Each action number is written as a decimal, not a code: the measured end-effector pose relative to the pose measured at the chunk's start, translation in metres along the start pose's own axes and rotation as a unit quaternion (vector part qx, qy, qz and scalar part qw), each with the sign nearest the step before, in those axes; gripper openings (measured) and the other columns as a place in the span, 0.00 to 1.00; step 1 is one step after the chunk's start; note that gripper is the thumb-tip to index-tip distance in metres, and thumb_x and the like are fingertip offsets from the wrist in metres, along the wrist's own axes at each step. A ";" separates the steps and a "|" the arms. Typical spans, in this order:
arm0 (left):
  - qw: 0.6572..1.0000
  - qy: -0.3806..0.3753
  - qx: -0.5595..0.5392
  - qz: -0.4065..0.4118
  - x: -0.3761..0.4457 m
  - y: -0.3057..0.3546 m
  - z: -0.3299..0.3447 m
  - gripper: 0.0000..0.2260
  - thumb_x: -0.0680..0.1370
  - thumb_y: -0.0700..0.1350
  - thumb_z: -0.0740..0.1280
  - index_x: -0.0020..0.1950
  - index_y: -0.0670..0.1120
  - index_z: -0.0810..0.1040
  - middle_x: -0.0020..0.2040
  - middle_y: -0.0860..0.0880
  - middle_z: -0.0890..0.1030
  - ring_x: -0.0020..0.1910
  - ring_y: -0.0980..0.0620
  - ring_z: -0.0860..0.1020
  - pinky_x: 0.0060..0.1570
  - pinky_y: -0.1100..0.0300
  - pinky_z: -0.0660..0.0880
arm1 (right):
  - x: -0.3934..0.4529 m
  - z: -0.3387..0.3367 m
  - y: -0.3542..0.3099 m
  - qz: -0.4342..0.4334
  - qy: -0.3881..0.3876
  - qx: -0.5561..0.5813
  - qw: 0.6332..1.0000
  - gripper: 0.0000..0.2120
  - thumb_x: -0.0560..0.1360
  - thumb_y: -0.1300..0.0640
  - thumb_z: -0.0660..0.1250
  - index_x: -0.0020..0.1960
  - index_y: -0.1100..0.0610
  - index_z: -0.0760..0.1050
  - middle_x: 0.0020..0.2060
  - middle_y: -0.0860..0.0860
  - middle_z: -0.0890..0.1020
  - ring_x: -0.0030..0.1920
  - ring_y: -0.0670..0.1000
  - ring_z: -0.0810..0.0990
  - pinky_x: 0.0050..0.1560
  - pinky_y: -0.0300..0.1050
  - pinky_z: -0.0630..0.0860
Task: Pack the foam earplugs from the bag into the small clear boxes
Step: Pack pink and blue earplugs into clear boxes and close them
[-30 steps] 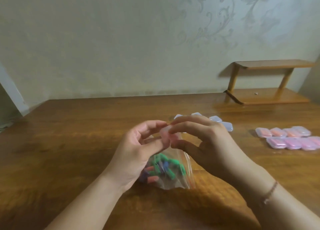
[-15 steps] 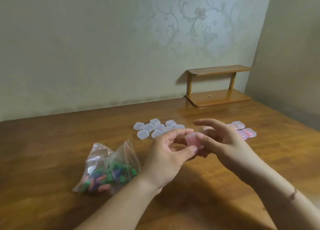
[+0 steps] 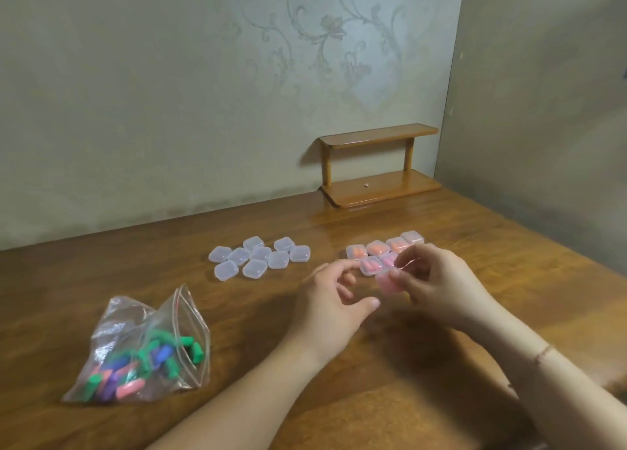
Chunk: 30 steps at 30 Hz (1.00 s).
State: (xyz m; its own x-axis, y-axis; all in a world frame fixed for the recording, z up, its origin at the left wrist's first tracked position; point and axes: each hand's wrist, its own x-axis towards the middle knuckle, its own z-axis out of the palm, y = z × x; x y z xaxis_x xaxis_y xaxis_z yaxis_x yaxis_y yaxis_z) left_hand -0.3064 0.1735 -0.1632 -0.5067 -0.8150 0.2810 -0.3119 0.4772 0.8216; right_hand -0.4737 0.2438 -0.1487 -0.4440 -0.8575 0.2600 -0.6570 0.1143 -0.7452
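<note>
The right hand (image 3: 437, 283) pinches a small clear box (image 3: 389, 282) showing pink inside, thumb and fingertips curled round its edges, just off the near edge of the filled boxes (image 3: 383, 254) at about one o'clock on the table (image 3: 339, 398). Whether its lid is fully snapped down, I cannot tell — the fingers cover the rim. The left hand (image 3: 334, 300) floats just beside it, fingers loosely spread, holding nothing, clear of the box.

Over at eleven o'clock, the empty boxes (image 3: 259, 257) sit in a tight huddle, lids down. Way out at eight o'clock lies the zip bag (image 3: 142, 351), slumped on its side, with green, purple and pink foam earplugs (image 3: 159, 358) heaped in its lower corner.

Now the hazards, as I judge them. If that lid isn't latched, setting the box down could pop it and let the foam spring out — compressed earplugs push back. The filled cluster is packed close, boxes touching; a careless placement could nudge a neighbour and scatter the row. The box is slick and light, held only at the fingertips, so a slip looks possible. And the bag's mouth appears partly open, so a rough grab at it might spill plugs across the wood.
</note>
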 end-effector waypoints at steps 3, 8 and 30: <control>0.993 -0.001 0.122 0.004 0.007 -0.009 0.002 0.16 0.72 0.50 0.77 0.58 0.54 0.80 0.51 0.57 0.77 0.46 0.62 0.73 0.45 0.74 0.69 | 0.010 0.000 0.005 0.028 -0.016 -0.083 0.996 0.06 0.73 0.48 0.71 0.45 0.47 0.76 0.38 0.43 0.81 0.39 0.39 0.78 0.33 0.31 0.68; 0.982 -0.028 0.185 0.011 0.015 -0.010 0.014 0.12 0.73 0.56 0.74 0.54 0.55 0.81 0.52 0.57 0.79 0.56 0.54 0.73 0.59 0.55 0.73 | 0.014 0.018 0.010 0.006 0.017 -0.127 0.992 0.07 0.74 0.49 0.70 0.48 0.52 0.79 0.39 0.45 0.81 0.39 0.41 0.77 0.38 0.35 0.71; 0.927 0.039 0.169 0.333 -0.062 -0.030 -0.158 0.05 0.76 0.42 0.72 0.51 0.43 0.84 0.48 0.50 0.82 0.48 0.50 0.80 0.52 0.58 0.75 | -0.025 0.034 -0.046 -0.233 0.036 -0.169 0.957 0.02 0.72 0.46 0.69 0.43 0.41 0.77 0.34 0.33 0.76 0.29 0.41 0.74 0.26 0.41 0.73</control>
State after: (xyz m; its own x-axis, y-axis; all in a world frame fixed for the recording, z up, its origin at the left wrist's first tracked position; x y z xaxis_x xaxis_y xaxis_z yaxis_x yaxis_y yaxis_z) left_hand -0.1386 0.1578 -0.1274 -0.6224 -0.3174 0.7154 -0.1913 0.9480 0.2542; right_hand -0.4117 0.2430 -0.1419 -0.0883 -0.8194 0.5664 -0.9480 -0.1054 -0.3002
